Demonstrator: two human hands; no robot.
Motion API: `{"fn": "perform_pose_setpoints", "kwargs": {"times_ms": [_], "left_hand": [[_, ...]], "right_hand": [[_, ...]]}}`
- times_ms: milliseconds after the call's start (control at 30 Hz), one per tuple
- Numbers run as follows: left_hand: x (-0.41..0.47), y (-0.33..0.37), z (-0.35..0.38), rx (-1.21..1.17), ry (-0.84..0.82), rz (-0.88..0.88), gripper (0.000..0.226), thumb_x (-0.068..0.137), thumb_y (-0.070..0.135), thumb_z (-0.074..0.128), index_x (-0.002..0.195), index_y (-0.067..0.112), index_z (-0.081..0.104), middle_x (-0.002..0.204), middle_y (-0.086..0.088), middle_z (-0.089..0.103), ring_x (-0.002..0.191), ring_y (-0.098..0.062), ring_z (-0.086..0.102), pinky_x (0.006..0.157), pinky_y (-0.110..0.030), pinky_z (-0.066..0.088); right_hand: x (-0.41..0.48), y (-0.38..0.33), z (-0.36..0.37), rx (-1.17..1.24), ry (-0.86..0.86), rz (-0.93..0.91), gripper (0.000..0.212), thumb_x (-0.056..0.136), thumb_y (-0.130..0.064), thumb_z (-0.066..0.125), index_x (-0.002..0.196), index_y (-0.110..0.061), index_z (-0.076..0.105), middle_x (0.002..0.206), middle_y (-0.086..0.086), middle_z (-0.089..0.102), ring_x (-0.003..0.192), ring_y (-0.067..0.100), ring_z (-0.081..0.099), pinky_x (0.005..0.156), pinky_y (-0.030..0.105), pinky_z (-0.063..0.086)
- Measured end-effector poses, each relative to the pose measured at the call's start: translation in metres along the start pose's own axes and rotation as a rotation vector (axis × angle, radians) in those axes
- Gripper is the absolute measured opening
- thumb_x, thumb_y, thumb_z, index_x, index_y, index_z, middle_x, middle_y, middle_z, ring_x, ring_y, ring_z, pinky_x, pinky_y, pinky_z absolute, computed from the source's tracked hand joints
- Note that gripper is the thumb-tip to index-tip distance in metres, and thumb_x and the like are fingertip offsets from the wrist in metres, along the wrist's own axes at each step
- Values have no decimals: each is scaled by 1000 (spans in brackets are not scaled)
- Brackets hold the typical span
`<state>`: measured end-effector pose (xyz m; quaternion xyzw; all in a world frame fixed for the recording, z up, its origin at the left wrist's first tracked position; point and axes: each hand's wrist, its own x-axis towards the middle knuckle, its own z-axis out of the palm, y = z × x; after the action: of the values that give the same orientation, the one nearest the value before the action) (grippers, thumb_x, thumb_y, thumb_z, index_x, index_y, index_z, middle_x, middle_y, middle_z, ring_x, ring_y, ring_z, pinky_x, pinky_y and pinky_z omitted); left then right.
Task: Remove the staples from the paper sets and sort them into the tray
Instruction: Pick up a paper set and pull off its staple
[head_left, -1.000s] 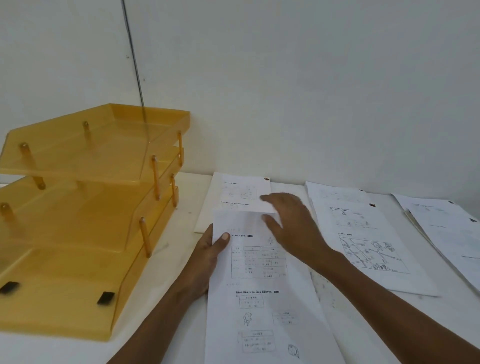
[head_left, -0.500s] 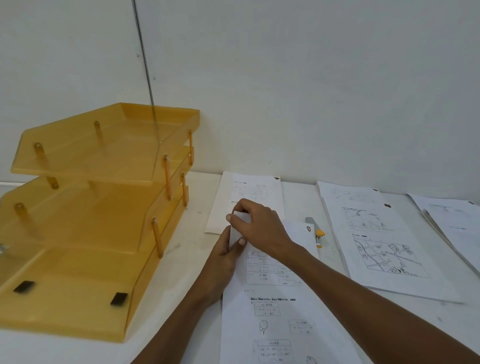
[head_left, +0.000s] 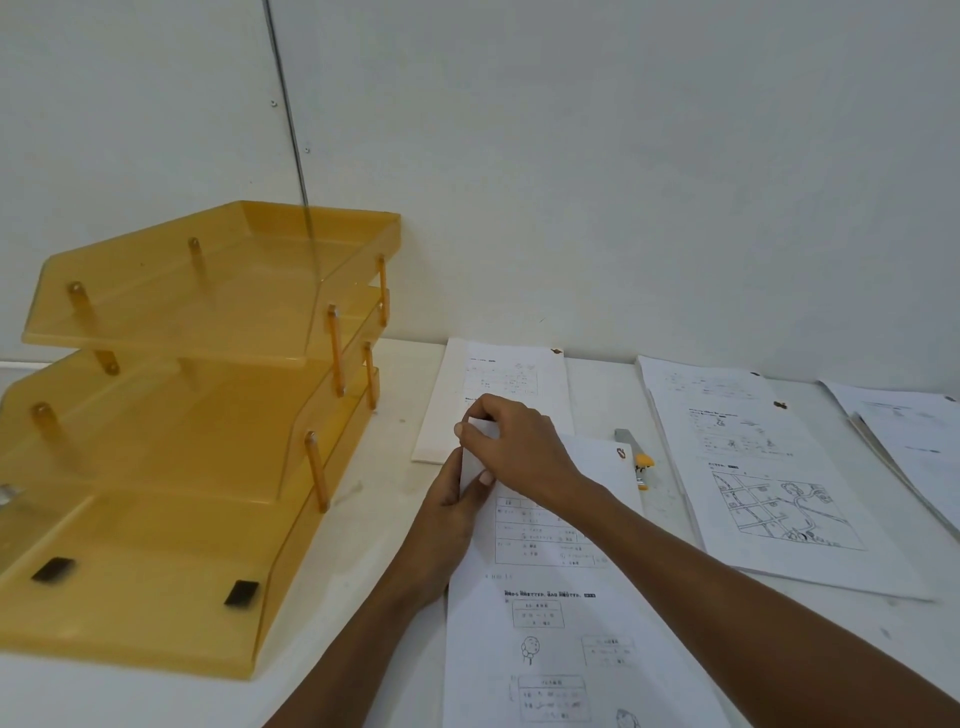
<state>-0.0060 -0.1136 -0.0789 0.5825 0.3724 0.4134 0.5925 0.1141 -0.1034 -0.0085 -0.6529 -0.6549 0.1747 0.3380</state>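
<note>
Two hands meet at the far-left corner (head_left: 478, 452) of the set (head_left: 550, 613) lying on the bench (head_left: 397, 431). The fingers of the left hand (head_left: 441, 525) and the right hand (head_left: 524, 447) are curled and pinch that corner between them, lifting it a little off the sheets below. We read a dark mark at the set's far-right corner as its staple (head_left: 620, 453), not yet out; a grey-and-yellow tool (head_left: 642, 461), probably the remover, lies untouched just beside that corner. The tray (head_left: 156, 597), three amber tiers, stands to the left, with no paper visible in it. Three more sets lie on the bench: a rear set (head_left: 511, 371) behind the hands, a map set (head_left: 769, 493) to the right, an edge set (head_left: 914, 431) at the right border. We judge the step to be readying this set for unstapling, early in the task. Next, one hand would need to release the corner, take up the tool and work the staple out while the other pins the sheets flat.
</note>
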Motion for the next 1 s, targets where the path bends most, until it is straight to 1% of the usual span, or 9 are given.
{"fn": "perform_pose_setpoints", "kwargs": {"times_ms": [133, 267, 367, 467, 567, 667, 767, 867, 1000], "left_hand": [[0, 2, 0, 0, 17, -11, 32, 105, 34, 50, 137, 38, 52, 123, 5, 73, 109, -14, 72, 99, -42, 59], [-1, 3, 1, 7, 8, -23, 35, 105, 35, 49, 140, 32, 52, 124, 2, 72, 113, -20, 71, 101, -49, 56], [-3, 4, 0, -17, 7, -27, 35, 106, 34, 49, 140, 32, 52, 124, 3, 73, 112, -20, 71, 100, -46, 57], [-3, 6, -1, -52, 5, -43, 31, 106, 33, 49, 137, 31, 54, 120, 1, 74, 108, -22, 73, 96, -47, 60], [-4, 7, -2, -85, -3, -48, 32, 107, 28, 49, 137, 27, 56, 121, 0, 75, 109, -22, 73, 93, -42, 61], [-4, 6, -3, -124, 17, -33, 29, 107, 23, 49, 134, 27, 59, 120, 1, 75, 107, -19, 74, 85, -33, 62], [-4, 6, -4, -138, 22, -36, 28, 107, 20, 50, 132, 24, 60, 120, -1, 76, 106, -21, 75, 82, -34, 63], [-4, 7, -2, -106, 9, -39, 26, 106, 22, 50, 130, 25, 61, 119, 1, 76, 107, -21, 74, 84, -37, 63], [-5, 9, -1, -64, -40, -33, 28, 106, 25, 50, 133, 25, 58, 122, -1, 74, 108, -24, 74, 90, -45, 62]], "right_hand": [[-1, 1, -2, 17, -16, -34, 20, 92, -49, 60, 101, -31, 64, 93, -11, 74, 95, 7, 66, 100, 44, 48], [1, 7, -4, -37, -33, -49, 25, 92, -53, 58, 94, -29, 64, 90, -15, 71, 90, 8, 66, 96, 46, 50], [3, 8, -7, 30, -62, -43, 30, 91, -58, 58, 101, -32, 67, 102, -17, 72, 101, 7, 65, 99, 45, 49], [5, 11, -15, -14, -116, -36, 22, 96, -50, 56, 104, -32, 66, 107, -20, 70, 104, 7, 63, 104, 45, 45], [7, 15, -23, -23, -171, -5, 13, 98, -42, 57, 93, -33, 65, 98, -18, 68, 95, 8, 63, 96, 47, 51], [10, 27, -36, -101, -204, 12, 20, 94, -48, 61, 91, -29, 66, 97, -12, 70, 92, 13, 66, 89, 42, 54], [12, 47, -62, -167, -275, 62, 25, 93, -46, 64, 94, -21, 69, 97, -6, 71, 92, 15, 66, 82, 32, 51], [9, 67, -91, -180, -313, 104, 20, 94, -40, 66, 89, -20, 70, 91, -8, 69, 89, 13, 64, 71, 22, 45], [7, 71, -96, -168, -362, 70, 26, 95, -43, 64, 102, -19, 71, 100, -7, 70, 95, 13, 65, 79, 24, 49]]}}
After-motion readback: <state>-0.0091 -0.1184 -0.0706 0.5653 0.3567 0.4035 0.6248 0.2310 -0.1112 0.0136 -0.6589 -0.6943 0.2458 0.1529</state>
